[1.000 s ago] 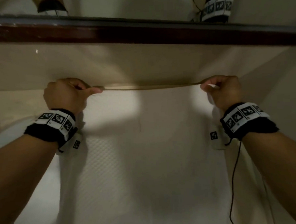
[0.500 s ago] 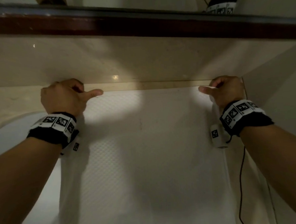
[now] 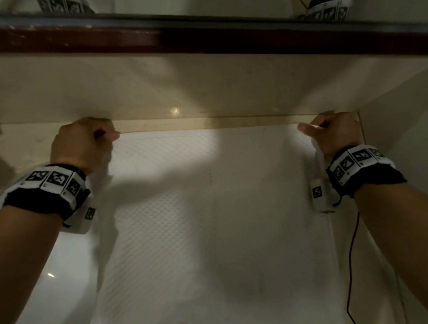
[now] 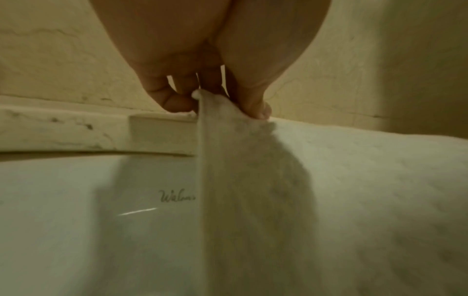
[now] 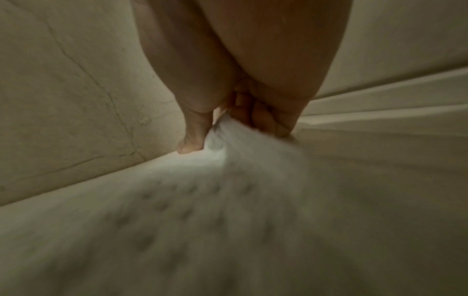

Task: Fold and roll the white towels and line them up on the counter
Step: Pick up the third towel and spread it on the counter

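A white waffle-textured towel [image 3: 211,224] is stretched flat over the counter, its far edge near the back wall. My left hand [image 3: 83,144] pinches the far left corner between thumb and curled fingers; the left wrist view shows that corner of the towel [image 4: 253,160] caught in the left hand [image 4: 215,96]. My right hand [image 3: 330,133] pinches the far right corner in the same way. In the right wrist view the towel [image 5: 228,200] runs blurred from the right hand [image 5: 228,124]. The towel's near end runs out of the head view at the bottom.
A white sink basin [image 3: 55,281] lies under the towel's left side, with a printed logo [image 4: 177,197] on its rim. The beige back wall [image 3: 204,88] rises just behind the hands, under a dark wooden mirror frame [image 3: 201,38]. A side wall [image 3: 404,114] closes the right.
Both hands have lowered the towel's far edge from above the counter down to its back edge. The towel now lies flat where it hung taut before.
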Motion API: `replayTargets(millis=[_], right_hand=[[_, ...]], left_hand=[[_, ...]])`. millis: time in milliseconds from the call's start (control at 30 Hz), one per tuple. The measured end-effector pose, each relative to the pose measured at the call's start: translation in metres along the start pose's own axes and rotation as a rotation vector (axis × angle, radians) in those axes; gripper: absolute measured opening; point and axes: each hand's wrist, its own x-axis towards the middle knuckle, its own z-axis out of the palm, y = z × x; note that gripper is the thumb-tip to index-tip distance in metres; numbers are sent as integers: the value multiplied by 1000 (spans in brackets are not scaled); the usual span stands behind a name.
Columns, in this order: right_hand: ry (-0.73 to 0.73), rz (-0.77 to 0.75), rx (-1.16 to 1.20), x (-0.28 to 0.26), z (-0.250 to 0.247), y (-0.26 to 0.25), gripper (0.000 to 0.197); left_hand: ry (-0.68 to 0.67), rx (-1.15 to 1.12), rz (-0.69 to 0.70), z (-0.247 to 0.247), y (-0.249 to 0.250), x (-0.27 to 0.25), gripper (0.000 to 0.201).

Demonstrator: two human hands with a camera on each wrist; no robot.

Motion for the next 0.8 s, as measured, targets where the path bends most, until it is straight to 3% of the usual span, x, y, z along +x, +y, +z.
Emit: replayTargets(millis=[133, 233, 433, 600, 700, 800], right_hand=[[-50, -71, -127, 5, -5, 4, 32], [-21, -99, -143, 6, -5, 4, 23], [62, -33, -69, 10, -2, -7, 14], [53, 47, -66, 11, -1, -7, 25], [92, 143, -52, 9, -5, -5, 36], [77, 205, -24, 8, -8, 0, 40]], left_hand=[[60, 22, 26, 1, 0, 3, 17], [169, 99, 38, 8, 1, 7, 23], [346, 169, -88, 28, 9, 10, 31], [324, 162, -231, 29, 12, 15, 44], [295, -7, -375, 17, 6, 16, 64], [208, -99, -429, 6, 2, 10, 76]])
